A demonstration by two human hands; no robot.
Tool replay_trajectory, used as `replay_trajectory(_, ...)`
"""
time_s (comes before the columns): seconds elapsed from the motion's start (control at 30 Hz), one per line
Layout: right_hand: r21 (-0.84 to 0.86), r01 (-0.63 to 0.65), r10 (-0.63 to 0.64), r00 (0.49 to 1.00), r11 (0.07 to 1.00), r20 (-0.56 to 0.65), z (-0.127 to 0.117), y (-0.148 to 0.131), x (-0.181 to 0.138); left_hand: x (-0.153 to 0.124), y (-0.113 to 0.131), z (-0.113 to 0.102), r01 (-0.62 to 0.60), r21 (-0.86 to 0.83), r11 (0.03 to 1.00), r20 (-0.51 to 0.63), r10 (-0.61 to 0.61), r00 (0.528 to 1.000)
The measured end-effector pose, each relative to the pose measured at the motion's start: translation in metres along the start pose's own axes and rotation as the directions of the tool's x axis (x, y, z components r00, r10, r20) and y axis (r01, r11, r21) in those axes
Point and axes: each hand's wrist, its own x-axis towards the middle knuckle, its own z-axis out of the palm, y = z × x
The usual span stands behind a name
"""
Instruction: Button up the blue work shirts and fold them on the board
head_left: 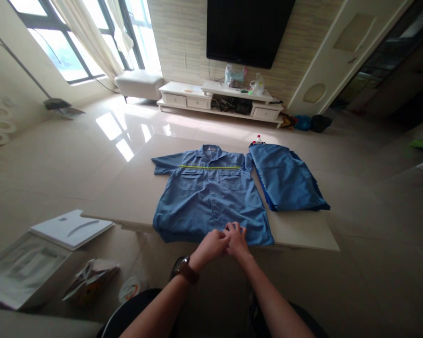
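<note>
A blue short-sleeved work shirt (207,192) with a yellow chest stripe lies flat, front up, on a beige table (134,188). My left hand (213,245), with a brown watch at the wrist, and my right hand (238,241) meet at the middle of the shirt's near hem. Both have their fingers curled and pinched at the front placket by the hem. To the right of the shirt lies a stack of folded blue garments (285,180).
A small bottle (258,139) stands behind the folded stack. White boards (72,227) and bags (91,277) lie on the floor at the left. A white TV cabinet (220,101) and wall TV stand at the far wall. The floor is glossy.
</note>
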Motion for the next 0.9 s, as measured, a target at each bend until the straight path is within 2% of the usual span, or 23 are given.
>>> replay_trajectory(0.07, 0.029, 0.011, -0.010, 1.000, 1.000, -0.028, -0.009, 0.002, 0.003, 0.007, -0.008, 0.009, 0.047, -0.094, 0.994, 0.081, -0.039, 0.996)
replay_trajectory(0.17, 0.047, 0.030, -0.027, 0.998, 0.998, -0.059, -0.014, 0.006, 0.002, 0.012, -0.014, 0.013, 0.103, -0.093, 0.990, 0.137, -0.090, 0.986)
replay_trajectory(0.3, 0.016, 0.094, -0.094, 0.995, 0.995, 0.024, 0.006, 0.006, -0.007, 0.011, -0.010, 0.008, 0.101, -0.087, 0.991, 0.158, -0.086, 0.984)
replay_trajectory(0.4, -0.019, -0.003, 0.003, 1.000, 1.000, 0.010, 0.013, 0.003, -0.009, 0.011, -0.004, 0.006, 0.095, -0.087, 0.992, 0.127, -0.084, 0.988)
replay_trajectory(0.5, -0.008, -0.035, 0.034, 0.998, 0.999, -0.047, -0.001, 0.003, -0.006, 0.012, -0.001, 0.006, 0.090, -0.100, 0.991, 0.098, -0.080, 0.992)
replay_trajectory(0.63, 0.070, 0.024, -0.019, 0.998, 0.997, -0.067, -0.029, 0.005, -0.001, 0.011, 0.000, 0.010, 0.076, -0.163, 0.984, 0.061, -0.067, 0.996)
replay_trajectory(0.7, 0.121, 0.038, -0.022, 0.991, 0.992, -0.134, -0.039, 0.008, 0.001, 0.010, 0.001, 0.013, 0.117, -0.233, 0.965, 0.079, -0.101, 0.992)
replay_trajectory(0.8, 0.244, 0.046, 0.030, 0.954, 0.969, -0.299, -0.044, 0.013, 0.005, 0.008, 0.004, 0.019, 0.216, -0.412, 0.885, 0.094, -0.194, 0.976)
replay_trajectory(0.9, 0.356, 0.098, 0.063, 0.908, 0.930, -0.415, -0.043, 0.017, 0.008, 0.009, 0.008, 0.024, 0.215, -0.690, 0.691, -0.019, -0.314, 0.949)
